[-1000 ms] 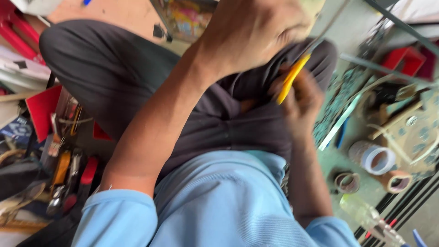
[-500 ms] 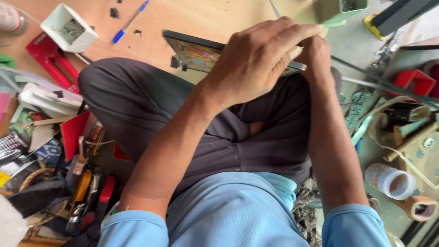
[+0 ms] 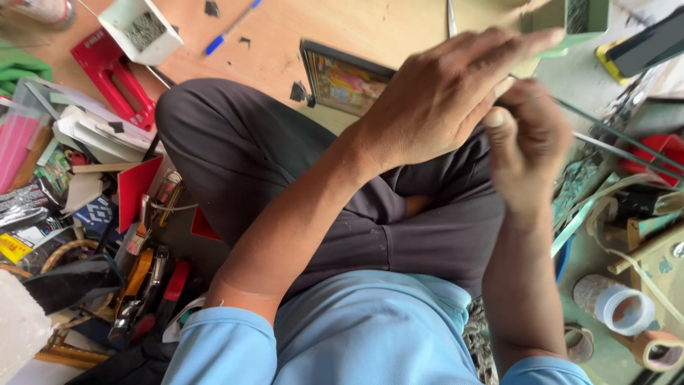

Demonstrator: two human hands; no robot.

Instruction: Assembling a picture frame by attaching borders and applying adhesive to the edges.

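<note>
My left hand (image 3: 442, 100) reaches across my lap, palm down and fingers stretched out, its fingertips at a pale green flat piece (image 3: 552, 46) near the top edge. Just under it is my right hand (image 3: 527, 139), blurred, fingers curled in with the thumb up. Whatever the right hand holds is hidden. A small black-framed colourful picture (image 3: 342, 78) lies on the wooden floor (image 3: 356, 28) just left of my left hand. Both hands hover over my dark grey trousers (image 3: 285, 164).
Left of my knee lie a red tool (image 3: 110, 68), a white box of small parts (image 3: 142, 28), a blue pen (image 3: 231, 28), and pliers and cutters (image 3: 142, 285). At right are tape rolls (image 3: 623, 306), thin rods (image 3: 620, 139), wooden strips and a red tray (image 3: 655, 153).
The view has tilted further down and left. One second ago my right hand held a yellow cutter; it does not show now. My left hand has stayed stretched over the right hand.
</note>
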